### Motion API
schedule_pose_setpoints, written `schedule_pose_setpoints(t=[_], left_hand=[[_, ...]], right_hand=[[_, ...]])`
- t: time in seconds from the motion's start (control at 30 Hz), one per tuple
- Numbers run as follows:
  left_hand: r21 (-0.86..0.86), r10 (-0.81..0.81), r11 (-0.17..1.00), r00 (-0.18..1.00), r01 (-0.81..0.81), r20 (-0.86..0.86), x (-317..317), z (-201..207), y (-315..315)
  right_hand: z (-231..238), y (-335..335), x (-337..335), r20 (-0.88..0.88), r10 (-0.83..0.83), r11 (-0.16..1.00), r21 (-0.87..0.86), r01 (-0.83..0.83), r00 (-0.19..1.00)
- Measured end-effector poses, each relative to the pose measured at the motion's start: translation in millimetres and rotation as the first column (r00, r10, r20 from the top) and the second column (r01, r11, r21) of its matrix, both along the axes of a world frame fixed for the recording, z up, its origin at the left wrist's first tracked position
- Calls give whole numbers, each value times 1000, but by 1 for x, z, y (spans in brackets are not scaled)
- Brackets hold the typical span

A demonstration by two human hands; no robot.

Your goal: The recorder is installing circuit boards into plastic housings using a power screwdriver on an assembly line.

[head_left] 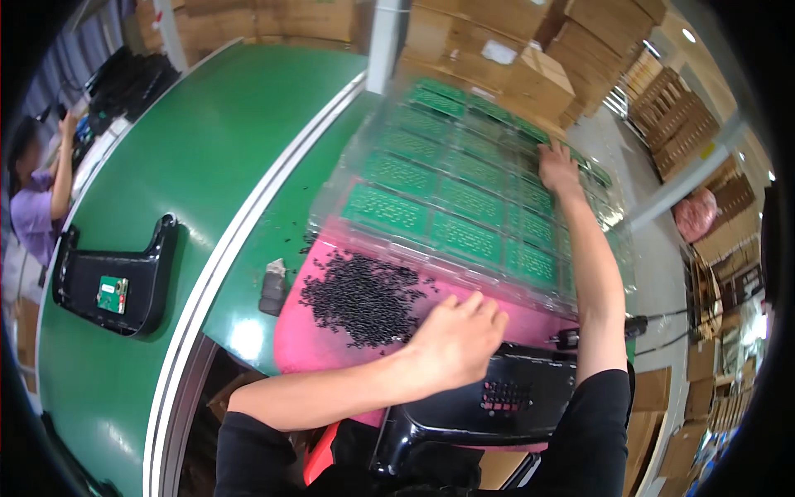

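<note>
My right hand [560,171] reaches to the far right part of a clear plastic tray [464,258] holding several green circuit boards [470,199]. Its fingers are spread over the tray's far compartments; I cannot tell whether they grip a board. My left hand [460,341] hovers with curled fingers over the pink mat [291,335]. Whatever is in those fingers, if anything, is hidden. Just left of it lies a heap of small black parts [360,300]. Below it, close to my body, rests a glossy black plastic housing [464,414] with a grid of holes.
A dark power tool [568,338] with a cable lies beside my right forearm. Left of the mat sits a small dark block [272,290]. Across a white rail, another black housing [149,286] carries a green board. A person in purple [37,207] works far left.
</note>
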State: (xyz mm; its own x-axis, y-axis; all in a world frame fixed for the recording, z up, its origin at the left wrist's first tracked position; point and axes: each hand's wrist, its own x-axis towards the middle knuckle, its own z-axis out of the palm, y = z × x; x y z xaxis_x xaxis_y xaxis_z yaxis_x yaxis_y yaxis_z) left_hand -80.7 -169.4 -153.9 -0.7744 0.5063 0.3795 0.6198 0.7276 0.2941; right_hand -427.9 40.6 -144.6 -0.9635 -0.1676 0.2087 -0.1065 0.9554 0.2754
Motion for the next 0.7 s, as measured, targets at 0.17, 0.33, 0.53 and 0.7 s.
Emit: schedule_pose_setpoints(t=[0.17, 0.33, 0.53, 0.7], left_hand=[[-25, -7, 1000, 1000, 8, 20, -2, -2, -2], [89, -105, 991, 994, 104, 13, -9, -6, -1], [75, -116, 991, 992, 111, 54, -7, -6, 2], [91, -122, 989, 990, 115, 76, -8, -8, 2]], right_hand=[[-6, -3, -19, 26, 163, 987, -9, -163, 986], [-28, 42, -68, 50, 286, 927, -267, -263, 957], [-22, 23, -54, 43, 191, 962, -208, -178, 981], [-6, 6, -17, -41, 153, 976, -152, -157, 987]])
